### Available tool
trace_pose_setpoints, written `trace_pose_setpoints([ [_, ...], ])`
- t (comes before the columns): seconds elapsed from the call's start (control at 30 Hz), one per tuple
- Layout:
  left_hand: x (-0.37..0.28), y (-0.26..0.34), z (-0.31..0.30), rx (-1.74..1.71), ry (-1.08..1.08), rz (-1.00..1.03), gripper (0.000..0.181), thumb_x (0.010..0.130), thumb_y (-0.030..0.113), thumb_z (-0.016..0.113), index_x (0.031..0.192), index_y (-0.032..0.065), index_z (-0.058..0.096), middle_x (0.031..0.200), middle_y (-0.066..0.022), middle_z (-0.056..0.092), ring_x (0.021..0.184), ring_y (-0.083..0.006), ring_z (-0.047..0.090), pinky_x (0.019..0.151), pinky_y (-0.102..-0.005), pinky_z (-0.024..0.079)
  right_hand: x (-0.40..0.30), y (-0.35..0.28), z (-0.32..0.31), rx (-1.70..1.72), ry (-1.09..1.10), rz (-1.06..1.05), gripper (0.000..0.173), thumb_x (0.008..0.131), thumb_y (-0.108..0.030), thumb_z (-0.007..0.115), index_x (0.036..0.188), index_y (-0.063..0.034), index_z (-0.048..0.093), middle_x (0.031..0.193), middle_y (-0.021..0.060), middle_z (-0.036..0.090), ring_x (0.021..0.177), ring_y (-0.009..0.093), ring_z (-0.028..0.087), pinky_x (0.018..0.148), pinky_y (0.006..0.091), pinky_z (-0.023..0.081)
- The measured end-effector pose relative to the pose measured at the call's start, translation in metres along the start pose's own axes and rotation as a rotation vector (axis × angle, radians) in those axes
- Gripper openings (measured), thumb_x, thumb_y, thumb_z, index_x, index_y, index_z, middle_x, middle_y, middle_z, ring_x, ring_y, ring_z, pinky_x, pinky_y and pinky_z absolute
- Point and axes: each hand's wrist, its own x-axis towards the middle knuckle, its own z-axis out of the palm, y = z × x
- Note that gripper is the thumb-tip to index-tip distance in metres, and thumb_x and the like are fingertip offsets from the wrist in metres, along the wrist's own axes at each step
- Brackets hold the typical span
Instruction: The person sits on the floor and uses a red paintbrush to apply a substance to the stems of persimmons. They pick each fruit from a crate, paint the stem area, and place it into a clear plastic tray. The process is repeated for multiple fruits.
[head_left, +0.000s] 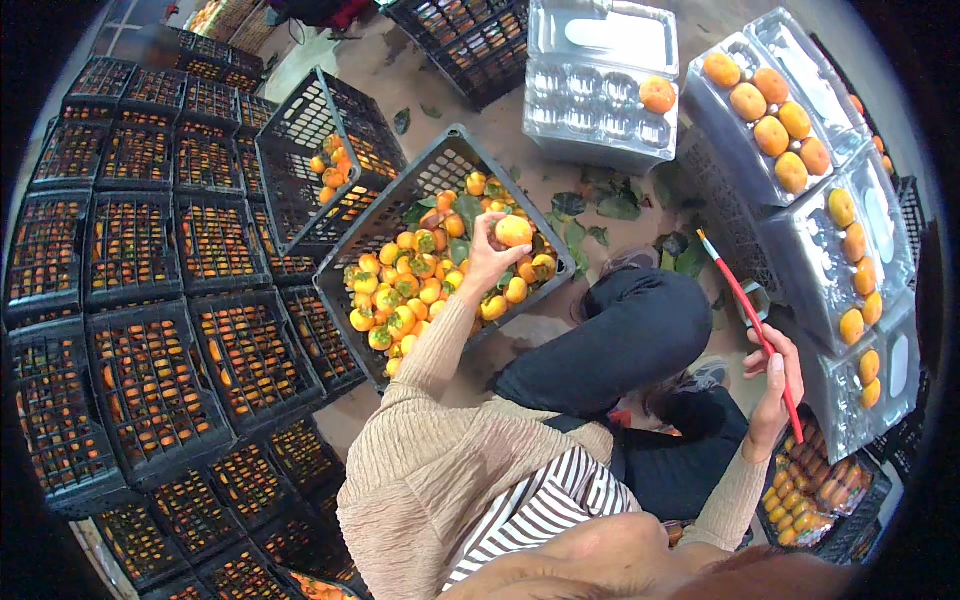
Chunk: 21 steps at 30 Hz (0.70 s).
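My left hand (487, 259) grips an orange persimmon (514, 231) over a black plastic crate (384, 196). Loose persimmons (405, 289), many with green calyxes, and some leaves fill the lower part of that crate. In my right hand (776, 386) is a slim red-handled paintbrush (739, 294), its bristles pointing away from me. Beneath the brush, partly hidden, sits a small cup-like container (756, 300). Right of my knee, clear plastic clamshell packs (806, 251) lie spread open, with persimmons (771, 135) in some of their hollows.
Stacked black crates of persimmons (142, 375) line the left side. Another crate (322, 82) stands behind the near one. A stack of clamshells (600, 142) with one persimmon (658, 94) is ahead. Leaves (574, 206) litter the floor. Filled packs (799, 499) lie at lower right.
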Motion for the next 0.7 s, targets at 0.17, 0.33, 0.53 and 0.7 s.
trace_pose_setpoints([
  [0.17, -0.009, 0.029, 0.015, -0.172, -0.009, 0.112, 0.066, 0.066, -0.003, 0.077, 0.116, 0.0081, 0.036, 0.110, -0.0077, 0.049, 0.100, -0.0163, 0.055, 0.087, -0.0292, 0.048, -0.005, -0.001, 0.005, 0.050, 0.011, -0.043, 0.032, 0.094, -0.019, 0.039, 0.111, 0.0006, 0.058, 0.099, 0.0100, 0.065, 0.069, 0.009, 0.056, 0.059, 0.0210, 0.045],
  [0.33, -0.012, 0.102, 0.082, -0.392, -0.387, 0.196, 0.079, 0.068, -0.003, 0.076, 0.133, 0.0039, 0.033, 0.118, -0.0077, 0.047, 0.109, -0.0164, 0.051, 0.092, -0.0308, 0.046, 0.013, 0.005, 0.031, 0.089, -0.074, -0.140, 0.017, 0.090, -0.010, 0.054, 0.104, -0.0021, 0.061, 0.106, 0.0115, 0.064, 0.078, 0.013, 0.063, 0.066, 0.0241, 0.051],
  [0.53, -0.021, 0.163, 0.166, 0.102, -0.636, 0.683, 0.072, 0.068, 0.005, 0.076, 0.132, 0.0020, 0.042, 0.124, -0.0112, 0.048, 0.115, -0.0221, 0.050, 0.098, -0.0337, 0.039, 0.046, -0.004, 0.055, -0.035, -0.108, -0.289, 0.053, 0.069, -0.012, 0.078, 0.109, -0.0083, 0.044, 0.124, 0.0160, 0.050, 0.111, 0.026, 0.052, 0.091, 0.0348, 0.044],
  [0.7, -0.009, 0.166, 0.184, 0.032, -0.771, 0.226, 0.079, 0.071, 0.010, 0.077, 0.138, 0.0055, 0.036, 0.126, -0.0129, 0.047, 0.105, -0.0209, 0.057, 0.086, -0.0332, 0.049, 0.065, -0.009, 0.005, -0.186, 0.091, -0.350, 0.046, 0.067, -0.008, 0.074, 0.102, -0.0086, 0.044, 0.111, 0.0136, 0.054, 0.102, 0.025, 0.055, 0.089, 0.0341, 0.043],
])
